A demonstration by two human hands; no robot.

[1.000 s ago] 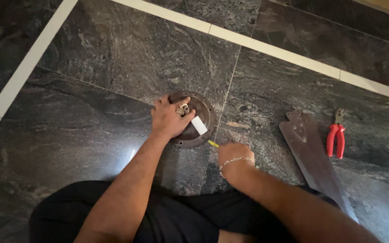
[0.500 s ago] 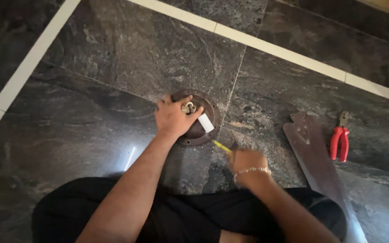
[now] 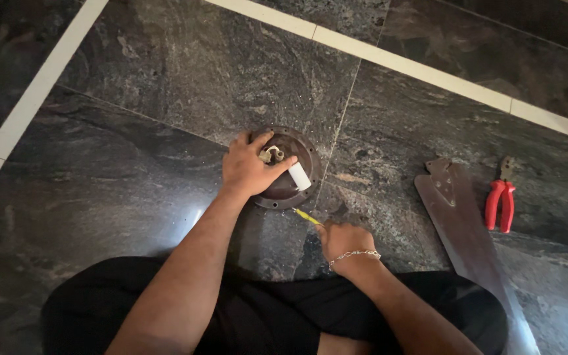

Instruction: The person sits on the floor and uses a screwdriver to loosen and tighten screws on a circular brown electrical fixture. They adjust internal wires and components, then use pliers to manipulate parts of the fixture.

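so the left hand [image 3: 250, 167] lies spread over the round dark metal plate [image 3: 284, 167] on the floor, fingers curled on its centre fitting beside a small white cylinder [image 3: 299, 176] at the plate's 4 o'clock. the right hand [image 3: 343, 240] is closed round a yellow-handled screwdriver [image 3: 307, 216], tip aimed at the plate's rim near 5 o'clock. judging by this, the work on the plate looks midway: plate steadied, tool at its edge, parts not separated. out at 3 o'clock lie a fan blade [image 3: 458, 223] and red pliers [image 3: 499, 204], untouched
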